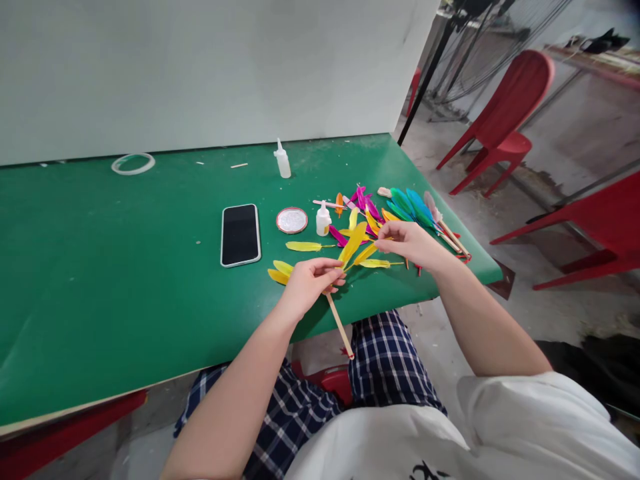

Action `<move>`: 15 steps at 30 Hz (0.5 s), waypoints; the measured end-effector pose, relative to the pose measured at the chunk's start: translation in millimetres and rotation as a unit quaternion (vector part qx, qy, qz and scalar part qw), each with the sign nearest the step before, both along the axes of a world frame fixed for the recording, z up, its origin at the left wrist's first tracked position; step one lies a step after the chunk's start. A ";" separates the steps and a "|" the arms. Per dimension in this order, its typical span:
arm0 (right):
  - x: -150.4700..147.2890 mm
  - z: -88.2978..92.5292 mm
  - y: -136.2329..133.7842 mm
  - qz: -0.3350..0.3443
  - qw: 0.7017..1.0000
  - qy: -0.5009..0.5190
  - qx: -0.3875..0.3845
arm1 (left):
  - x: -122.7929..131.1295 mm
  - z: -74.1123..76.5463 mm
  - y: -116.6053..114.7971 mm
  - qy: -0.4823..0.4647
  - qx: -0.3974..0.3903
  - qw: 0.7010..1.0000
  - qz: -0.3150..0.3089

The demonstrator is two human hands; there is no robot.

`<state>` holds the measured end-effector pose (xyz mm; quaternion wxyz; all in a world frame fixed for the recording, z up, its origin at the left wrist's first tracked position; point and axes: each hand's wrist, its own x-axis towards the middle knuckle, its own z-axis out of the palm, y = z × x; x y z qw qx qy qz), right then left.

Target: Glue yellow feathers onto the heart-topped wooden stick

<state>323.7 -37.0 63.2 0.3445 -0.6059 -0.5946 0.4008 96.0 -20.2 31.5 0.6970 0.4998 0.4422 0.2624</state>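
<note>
My left hand (313, 283) is closed round a flat wooden stick (339, 325), whose lower end slants down past the table edge and has a red tip. A yellow feather (353, 243) rises from beside its fingertips. To the right, my right hand (411, 243) is pinched at the upper end of another yellow feather (366, 254), whose quill points toward my left hand; the fingers partly hide the grip. More loose yellow feathers lie close by, including one feather (304, 247) above my left hand and one feather (376, 264) below my right hand.
A small white glue bottle (323, 220), a round red-rimmed lid (292, 220) and a phone (241, 235) lie on the green table (125, 300). Farther back are another bottle (283, 162) and a tape roll (133, 164). Blue-green feathers (413, 205) and magenta feathers (367, 199) lie right.
</note>
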 end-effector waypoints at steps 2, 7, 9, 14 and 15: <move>-5.2 -3.6 1.2 -0.019 0.998 0.052 -0.002 | 0.4 -1.4 0.2 -0.009 0.000 1.000 0.002; -24.0 -23.4 1.3 -0.106 0.974 0.200 -0.025 | 2.0 -4.4 -0.3 -0.016 0.014 1.000 0.009; -31.5 -30.0 0.7 -0.139 0.962 0.230 -0.040 | 2.3 -4.7 -0.9 -0.014 0.022 1.000 0.009; -44.1 -34.2 -1.3 -0.151 0.953 0.258 -0.043 | 2.0 -3.3 -1.5 0.017 0.044 0.999 0.009; -46.0 -34.2 -2.2 -0.151 0.954 0.257 -0.038 | 2.0 -3.3 -1.6 0.026 0.051 0.998 0.006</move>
